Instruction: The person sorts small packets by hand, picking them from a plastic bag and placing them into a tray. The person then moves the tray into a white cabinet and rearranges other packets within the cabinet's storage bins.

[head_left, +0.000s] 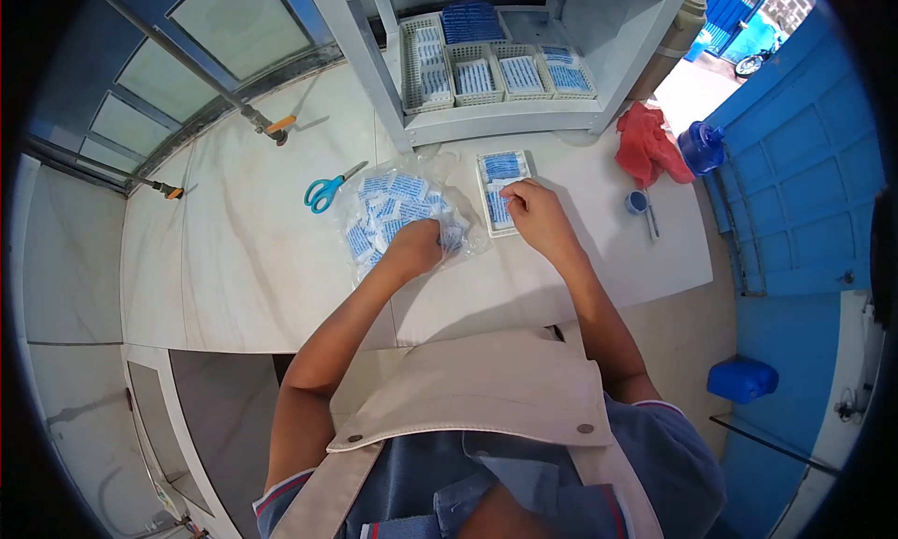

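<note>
A clear plastic bag [348, 223] full of small white packets with blue print [382, 205] lies open on the pale counter. My left hand [416, 246] is closed at the bag's right side, among the packets; what its fingers hold, if anything, is hidden. Right of the bag stands a small white basket [484, 195] with similar packets lined up in two groups. Over the basket's right edge is my right hand [533, 211], its fingers curled against the packets; whether they grip one is too small to tell.
Blue-handled scissors [322, 195] lie left of the bag. Behind, a grey shelf [505, 121] holds several baskets of packets. At the right are a red cloth [644, 146], a blue bottle [702, 148] and a small blue cup [636, 202]. Valves [271, 130] stick out at the left.
</note>
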Demonstrator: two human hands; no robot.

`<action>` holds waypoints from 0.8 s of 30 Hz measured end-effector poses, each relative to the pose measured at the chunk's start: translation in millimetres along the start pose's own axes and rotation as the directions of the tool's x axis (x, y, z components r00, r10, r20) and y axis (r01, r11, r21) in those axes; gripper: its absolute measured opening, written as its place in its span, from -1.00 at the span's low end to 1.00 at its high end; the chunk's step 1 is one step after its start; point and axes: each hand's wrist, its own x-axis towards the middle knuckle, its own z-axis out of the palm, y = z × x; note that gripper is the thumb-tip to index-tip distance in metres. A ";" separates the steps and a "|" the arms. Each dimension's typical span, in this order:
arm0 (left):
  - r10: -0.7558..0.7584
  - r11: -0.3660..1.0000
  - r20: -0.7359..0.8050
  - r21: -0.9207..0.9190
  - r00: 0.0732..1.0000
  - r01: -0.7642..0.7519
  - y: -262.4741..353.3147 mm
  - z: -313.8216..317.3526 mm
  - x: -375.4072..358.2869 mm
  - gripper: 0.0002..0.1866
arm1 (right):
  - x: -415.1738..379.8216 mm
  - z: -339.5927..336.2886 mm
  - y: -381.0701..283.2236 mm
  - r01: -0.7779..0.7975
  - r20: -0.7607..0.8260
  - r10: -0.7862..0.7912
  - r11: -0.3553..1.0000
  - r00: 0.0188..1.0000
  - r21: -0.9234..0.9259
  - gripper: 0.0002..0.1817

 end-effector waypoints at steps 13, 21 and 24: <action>-0.148 0.324 -0.077 -0.946 0.986 -0.025 17.2 -58.7 -6.7 -0.80 | 8.9 6.6 14.3 -0.211 0.078 0.197 0.863 0.977 0.460 -0.78; 0.065 0.303 0.197 -0.938 0.978 0.169 59.5 -42.0 26.6 -0.78 | 22.5 -8.6 7.1 0.050 -0.034 -0.040 0.914 0.999 0.403 -0.69; 0.106 0.291 0.198 -0.943 0.975 0.160 55.4 -37.1 35.3 -0.77 | 23.7 -6.6 12.1 0.028 -0.021 -0.022 0.933 1.000 0.359 -0.66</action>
